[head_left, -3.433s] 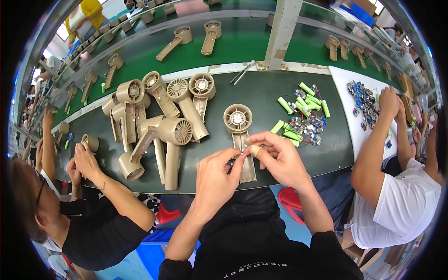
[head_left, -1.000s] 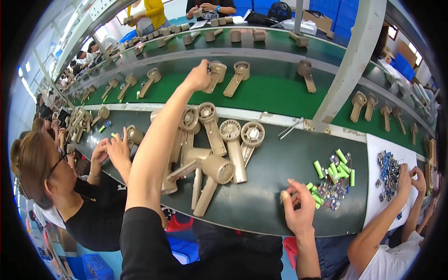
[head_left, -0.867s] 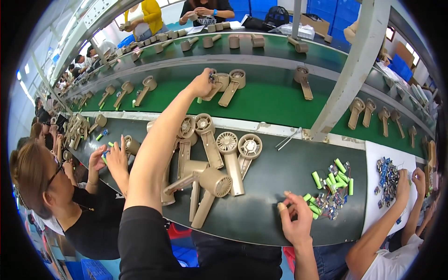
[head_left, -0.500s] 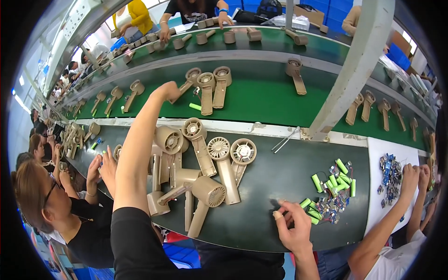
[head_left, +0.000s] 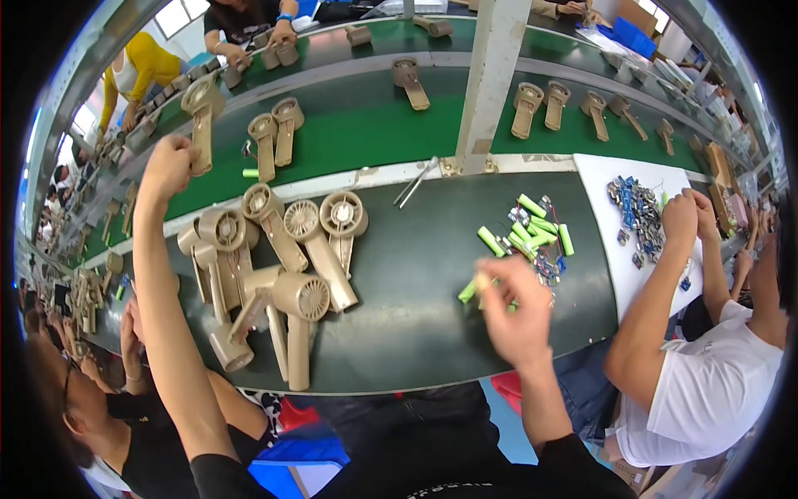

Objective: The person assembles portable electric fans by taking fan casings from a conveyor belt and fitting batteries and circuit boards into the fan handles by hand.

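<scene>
My left hand (head_left: 169, 163) is raised over the green conveyor belt (head_left: 366, 133), fingers curled. It sits just left of the handle of a beige hand-held fan (head_left: 200, 112) lying on the belt, and I cannot make out contact. My right hand (head_left: 517, 312) hovers, blurred, over the dark table (head_left: 416, 308). Its fingertips pinch a small pale piece (head_left: 481, 280) above a few green cylindrical cells (head_left: 467, 292). More green cells (head_left: 532, 229) lie just beyond. A pile of beige fans (head_left: 283, 266) lies between my arms.
A white sheet (head_left: 607, 249) with small blue parts (head_left: 636, 208) lies at the right, where a person in a white shirt (head_left: 706, 391) reaches. A steel pillar (head_left: 492, 75) stands at the belt's edge, with a metal tool (head_left: 416, 180) beside it. More fans (head_left: 540, 104) ride the belt. A person in black (head_left: 108, 416) sits to my left.
My left hand has drawn back leftward from the fans it reached on the belt. My right hand has lifted off the table by the green cells and now pinches a small piece.
</scene>
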A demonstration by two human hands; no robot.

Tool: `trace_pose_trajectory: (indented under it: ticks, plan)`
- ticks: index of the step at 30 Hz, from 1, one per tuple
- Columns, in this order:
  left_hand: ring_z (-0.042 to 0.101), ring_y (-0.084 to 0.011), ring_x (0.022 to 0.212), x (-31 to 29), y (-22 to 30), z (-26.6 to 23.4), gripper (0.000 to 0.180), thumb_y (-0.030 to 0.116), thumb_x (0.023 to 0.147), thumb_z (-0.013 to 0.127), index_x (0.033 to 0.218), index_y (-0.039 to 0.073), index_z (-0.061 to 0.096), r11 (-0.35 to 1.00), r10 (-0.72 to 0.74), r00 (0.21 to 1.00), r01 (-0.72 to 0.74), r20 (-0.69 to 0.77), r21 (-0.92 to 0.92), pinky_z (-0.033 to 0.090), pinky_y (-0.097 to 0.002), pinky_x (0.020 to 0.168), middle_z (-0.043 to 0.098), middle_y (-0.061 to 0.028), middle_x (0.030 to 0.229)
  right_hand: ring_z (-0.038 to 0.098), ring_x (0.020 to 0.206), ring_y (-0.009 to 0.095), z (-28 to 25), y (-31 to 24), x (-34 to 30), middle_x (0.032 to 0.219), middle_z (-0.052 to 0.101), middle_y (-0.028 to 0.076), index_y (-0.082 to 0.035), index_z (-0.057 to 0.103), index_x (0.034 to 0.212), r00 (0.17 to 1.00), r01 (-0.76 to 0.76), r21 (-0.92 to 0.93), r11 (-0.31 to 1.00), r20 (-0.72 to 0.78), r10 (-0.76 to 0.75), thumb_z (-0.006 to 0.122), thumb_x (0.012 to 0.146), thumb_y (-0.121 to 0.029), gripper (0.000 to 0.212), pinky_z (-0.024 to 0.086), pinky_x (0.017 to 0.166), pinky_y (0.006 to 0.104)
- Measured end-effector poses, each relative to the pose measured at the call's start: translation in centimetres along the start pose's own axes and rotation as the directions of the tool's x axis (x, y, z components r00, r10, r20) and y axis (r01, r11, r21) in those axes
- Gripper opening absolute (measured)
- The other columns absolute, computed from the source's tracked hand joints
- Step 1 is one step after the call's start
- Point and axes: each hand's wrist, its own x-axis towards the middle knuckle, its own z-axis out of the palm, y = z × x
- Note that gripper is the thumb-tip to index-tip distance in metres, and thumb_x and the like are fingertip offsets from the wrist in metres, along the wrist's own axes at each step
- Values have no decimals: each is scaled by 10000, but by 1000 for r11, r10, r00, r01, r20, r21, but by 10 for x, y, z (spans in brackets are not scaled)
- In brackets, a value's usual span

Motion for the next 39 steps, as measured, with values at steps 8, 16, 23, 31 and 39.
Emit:
trace_pose_trajectory:
  ticks: [8, 16, 23, 31, 39]
  plan:
    - [650, -335, 774, -239, 95, 93, 110, 71, 885, 553, 905, -21, 610, 968, 216, 965, -192, 147, -162, 495, -423, 743, 646, -210, 811, 684, 778, 330, -30, 35, 41, 1029, 706, 137, -52, 701, 1064, 984, 66, -549, 833, 176, 38, 693, 831, -119, 242, 538, 697, 407]
    - [584, -230, 537, -309, 82, 187, 129, 80, 916, 624, 953, -41, 603, 892, 196, 951, -71, 240, -447, 445, -364, 533, 622, -150, 697, 489, 607, -11, -53, 14, 38, 991, 705, 36, 2, 661, 1113, 979, -186, 216, 959, -45, 200, 679, 865, -2, 249, 358, 510, 159]
    - [619, -346, 939, -301, 114, 161, 388, 90, 831, 728, 1194, -4, 629, 826, 487, 850, -523, -201, -211, 479, -436, 791, 632, -194, 1095, 521, 603, 5, -41, -40, 13, 1016, 704, 91, -8, 613, 1160, 968, -221, 544, 810, 19, 251, 726, 815, 11, 364, 349, 473, 159]
    - [665, -307, 886, -300, 102, 157, 389, -29, 822, 689, 1205, -57, 624, 698, 551, 717, -676, -426, -235, 536, -369, 767, 689, -171, 1008, 459, 588, -32, -9, -65, -23, 988, 702, 31, 2, 630, 1150, 939, -311, 632, 710, 319, 127, 742, 864, -30, 309, 371, 528, 149]
    - [467, -37, 541, -290, 86, 149, 174, 35, 970, 488, 1070, 6, 627, 791, 229, 963, -97, 146, -604, 353, -231, 480, 538, 22, 632, 518, 604, 8, 1, -17, -19, 840, 657, 8, 17, 669, 1109, 912, -264, 252, 931, 379, 156, 642, 934, -64, 195, 390, 517, 184]
